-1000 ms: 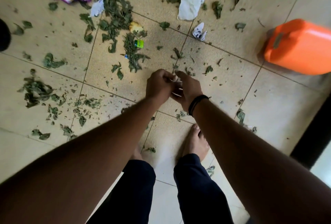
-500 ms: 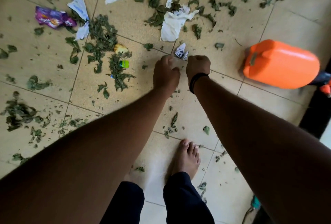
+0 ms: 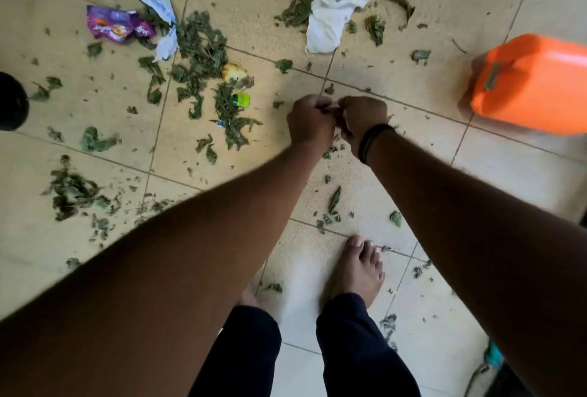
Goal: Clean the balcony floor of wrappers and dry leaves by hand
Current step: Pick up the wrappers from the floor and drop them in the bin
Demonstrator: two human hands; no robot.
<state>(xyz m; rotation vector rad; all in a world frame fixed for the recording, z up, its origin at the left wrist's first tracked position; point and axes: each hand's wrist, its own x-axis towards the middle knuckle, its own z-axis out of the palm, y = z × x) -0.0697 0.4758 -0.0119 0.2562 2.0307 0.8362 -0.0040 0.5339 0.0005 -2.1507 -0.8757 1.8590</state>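
Both hands meet at mid-frame, the left hand [image 3: 309, 123] and right hand [image 3: 362, 117] curled and touching; what they hold is hidden. Dry leaves [image 3: 203, 47] litter the tiled floor [image 3: 397, 85], with a purple wrapper [image 3: 117, 24] upper left, white paper [image 3: 330, 21] top centre, and an orange container [image 3: 533, 82] at right.

head-worn view, looking steeply down, floor [image 3: 95, 253] near

soft even daylight, no hard shadows. slight motion blur overall, wide-angle bending at edges, orange container [image 3: 533, 83] right slightly overexposed.
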